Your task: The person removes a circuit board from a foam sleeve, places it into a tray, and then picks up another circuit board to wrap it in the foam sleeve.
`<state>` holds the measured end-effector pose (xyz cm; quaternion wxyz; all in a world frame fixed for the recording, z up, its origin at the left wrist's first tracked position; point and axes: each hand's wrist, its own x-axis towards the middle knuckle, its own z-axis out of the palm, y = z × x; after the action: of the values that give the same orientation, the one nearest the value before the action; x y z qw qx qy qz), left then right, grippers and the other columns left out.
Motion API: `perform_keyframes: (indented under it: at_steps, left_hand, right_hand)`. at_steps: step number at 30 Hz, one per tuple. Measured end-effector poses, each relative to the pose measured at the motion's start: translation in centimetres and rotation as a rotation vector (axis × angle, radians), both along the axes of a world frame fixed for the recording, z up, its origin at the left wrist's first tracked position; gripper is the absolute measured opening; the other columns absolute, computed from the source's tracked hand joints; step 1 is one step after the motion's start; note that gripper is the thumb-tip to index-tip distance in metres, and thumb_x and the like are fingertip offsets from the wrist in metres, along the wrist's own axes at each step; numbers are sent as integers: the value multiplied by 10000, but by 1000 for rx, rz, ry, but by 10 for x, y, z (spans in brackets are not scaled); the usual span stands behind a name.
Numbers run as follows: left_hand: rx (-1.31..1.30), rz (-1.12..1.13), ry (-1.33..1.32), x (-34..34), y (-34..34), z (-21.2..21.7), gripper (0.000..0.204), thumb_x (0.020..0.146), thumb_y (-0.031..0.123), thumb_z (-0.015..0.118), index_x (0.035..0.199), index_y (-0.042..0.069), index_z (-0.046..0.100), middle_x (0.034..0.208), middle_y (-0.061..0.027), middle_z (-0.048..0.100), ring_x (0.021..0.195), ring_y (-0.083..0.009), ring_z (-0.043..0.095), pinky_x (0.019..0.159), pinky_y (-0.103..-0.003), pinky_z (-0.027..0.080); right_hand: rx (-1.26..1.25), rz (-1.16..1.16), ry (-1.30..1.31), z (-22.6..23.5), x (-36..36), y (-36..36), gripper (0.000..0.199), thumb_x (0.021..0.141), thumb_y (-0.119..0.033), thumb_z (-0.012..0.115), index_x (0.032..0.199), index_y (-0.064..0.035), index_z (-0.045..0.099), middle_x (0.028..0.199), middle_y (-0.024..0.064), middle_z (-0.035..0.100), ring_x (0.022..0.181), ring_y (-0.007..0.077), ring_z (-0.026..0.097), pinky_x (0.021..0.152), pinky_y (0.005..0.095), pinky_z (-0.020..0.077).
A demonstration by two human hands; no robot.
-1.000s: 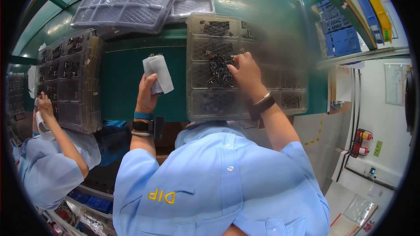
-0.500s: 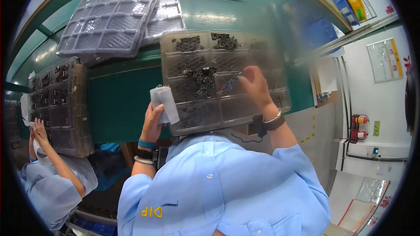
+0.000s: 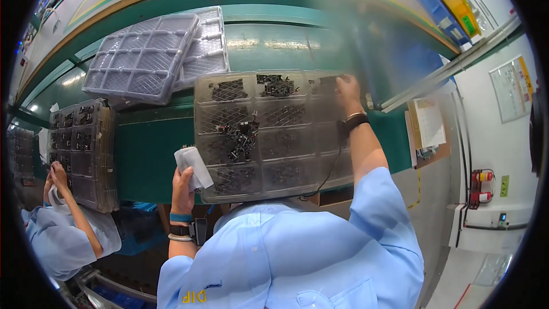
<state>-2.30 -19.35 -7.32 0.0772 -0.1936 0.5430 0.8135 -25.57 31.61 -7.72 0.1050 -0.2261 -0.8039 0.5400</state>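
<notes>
A clear plastic compartment tray (image 3: 258,131) lies in front of me on the green bench. Small dark electronic parts (image 3: 243,140) are heaped near its middle, and more show in several compartments. My left hand (image 3: 183,189) is closed around a folded white sheet (image 3: 194,167) by the tray's near left corner; whether anything is inside the sheet is hidden. At the tray's far right corner, my right hand (image 3: 350,96) reaches into or over the compartment with its fingers drawn together. What they grip, if anything, is too blurred to make out.
Empty-looking clear trays (image 3: 140,51) are stacked at the far left. A co-worker's hands (image 3: 57,177) work beside another tray stack (image 3: 106,154) on the left. Yellow and blue bins (image 3: 452,6) hang at the upper right. A dark cord (image 3: 331,174) runs from my right wrist across the tray.
My right hand has moved from the tray's middle right to its far right corner. My left hand still holds the white sheet. The whole view has shifted, showing more beyond the bench.
</notes>
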Motion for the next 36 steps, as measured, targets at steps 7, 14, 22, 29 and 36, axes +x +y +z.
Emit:
perform_keyframes:
  at_steps: [7, 14, 22, 29, 36]
  left_hand:
    - [-82, 124, -35, -1, 8, -5, 496, 886, 251, 603, 1303, 25, 457, 1121, -54, 576, 991, -150, 582, 861, -304, 493]
    - [-148, 159, -4, -8, 25, -3, 507, 873, 249, 619, 1289, 6, 463, 1141, -62, 572, 1016, -154, 571, 890, -305, 474]
    - [-156, 225, -40, 6, 21, 1, 507, 873, 266, 623, 1277, 4, 464, 1127, -61, 578, 1008, -144, 573, 880, -300, 484]
    - [-104, 168, -9, 1, 16, -8, 514, 864, 264, 628, 1277, 6, 462, 1118, -63, 574, 998, -136, 569, 880, -294, 483]
    - [-138, 92, 31, 0, 13, -13, 522, 866, 280, 625, 1283, 15, 458, 1135, -67, 563, 1009, -142, 563, 891, -297, 477]
  right_hand:
    - [-24, -10, -89, -36, -38, 18, 446, 828, -233, 672, 1183, -5, 526, 870, 97, 631, 586, 158, 606, 472, 295, 476]
    - [739, 233, 67, -122, -70, 90, 392, 839, -267, 639, 1054, 41, 527, 867, 167, 637, 660, 288, 653, 576, 405, 526]
    - [879, 343, 232, -39, -50, 6, 306, 883, -292, 603, 967, 1, 621, 938, 204, 641, 876, 345, 631, 774, 406, 493]
    - [586, 997, 204, 48, 51, -211, 227, 878, -281, 628, 882, -55, 649, 898, 138, 648, 861, 268, 654, 750, 385, 508]
    - [1041, 1003, 143, 34, 94, -284, 234, 860, -283, 630, 920, -57, 613, 890, 106, 618, 839, 286, 632, 725, 399, 515]
